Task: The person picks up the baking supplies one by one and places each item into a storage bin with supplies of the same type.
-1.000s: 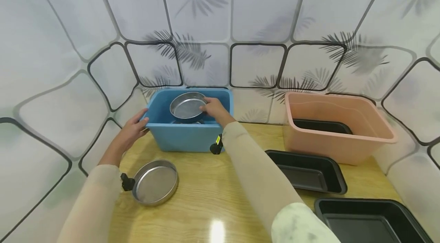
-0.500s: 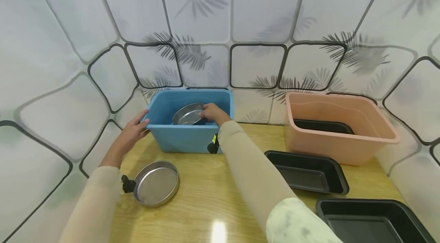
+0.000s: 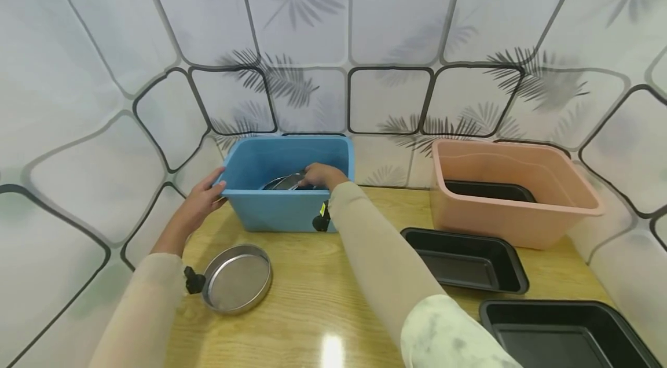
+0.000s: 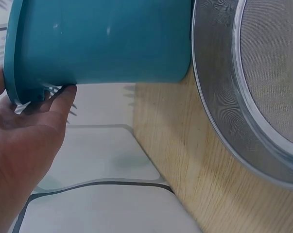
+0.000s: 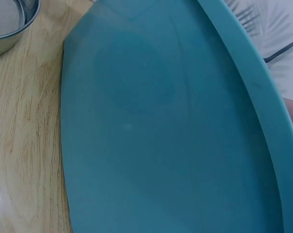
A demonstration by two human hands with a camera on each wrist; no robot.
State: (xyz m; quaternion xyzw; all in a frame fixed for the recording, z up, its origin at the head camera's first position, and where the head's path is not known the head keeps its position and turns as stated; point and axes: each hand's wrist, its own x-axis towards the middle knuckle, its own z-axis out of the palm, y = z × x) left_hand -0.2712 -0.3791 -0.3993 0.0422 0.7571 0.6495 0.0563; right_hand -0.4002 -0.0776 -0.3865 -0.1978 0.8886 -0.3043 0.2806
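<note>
My right hand (image 3: 324,175) reaches down into the blue plastic bin (image 3: 283,212) and pinches the rim of a round metal sieve (image 3: 283,183). That sieve sits low and tilted inside, its lower part hidden by the bin's front wall. In the right wrist view the bin's wall (image 5: 136,121) covers nearly all of the hand. At the bin's left end my left hand (image 3: 203,197) grips the rim, fingers under the lip in the left wrist view. A second round sieve (image 3: 238,278), with fine mesh, lies on the wooden table near my left forearm.
To the right stands a pink plastic bin (image 3: 516,220) with a dark pan (image 3: 490,190) inside. Two black rectangular baking pans, a narrow one (image 3: 466,264) and a wider one (image 3: 547,339), lie in front of it. A patterned wall covering (image 3: 388,99) rises behind the table.
My right hand has lowered the sieve from above the blue bin's rim down into the bin. My left hand has stayed on the rim.
</note>
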